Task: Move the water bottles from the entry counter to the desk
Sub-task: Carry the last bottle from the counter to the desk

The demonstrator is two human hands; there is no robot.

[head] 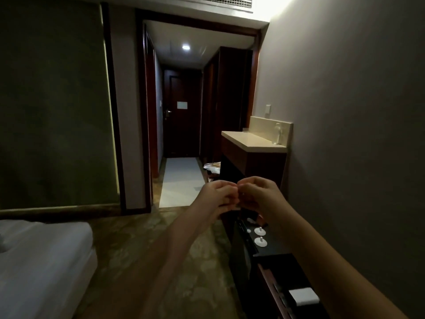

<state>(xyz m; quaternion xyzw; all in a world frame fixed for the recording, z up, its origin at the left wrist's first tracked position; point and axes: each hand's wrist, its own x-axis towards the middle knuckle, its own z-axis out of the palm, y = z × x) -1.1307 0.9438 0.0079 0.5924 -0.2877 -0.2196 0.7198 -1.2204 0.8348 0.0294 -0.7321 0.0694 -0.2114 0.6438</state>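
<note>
Bottle [277, 132] sits at the far right rear of the entry counter [253, 142], upright against the cream backsplash, just beside the wall: clear plastic, see-through, pale cap, label unreadable in the dim light. Can't tell whether a second bottle stands next to it; something faint and glassy shows at the counter's back-left corner but it's too small to identify. Both hands are raised in mid-frame, well short of the counter, nowhere near the bottle. Left hand [217, 196] has fingers curled inward, fingertips meeting the right hand [257, 196], which is also curled; they touch at the knuckles and tips. Something small and pale may be pinched between them, but it's blurred and I can't tell what, or whether either hand really holds anything. Below the hands, a dark desk surface [271, 246] runs along the right wall with two white round knob-like items [260, 237] and a white folded piece [303, 295] near the bottom edge; the desk's near end is cut off by the frame. Bed corner [43, 256] with white sheets at lower left, also cropped. Hallway and door [181, 113] beyond are dark, detail lost.
</note>
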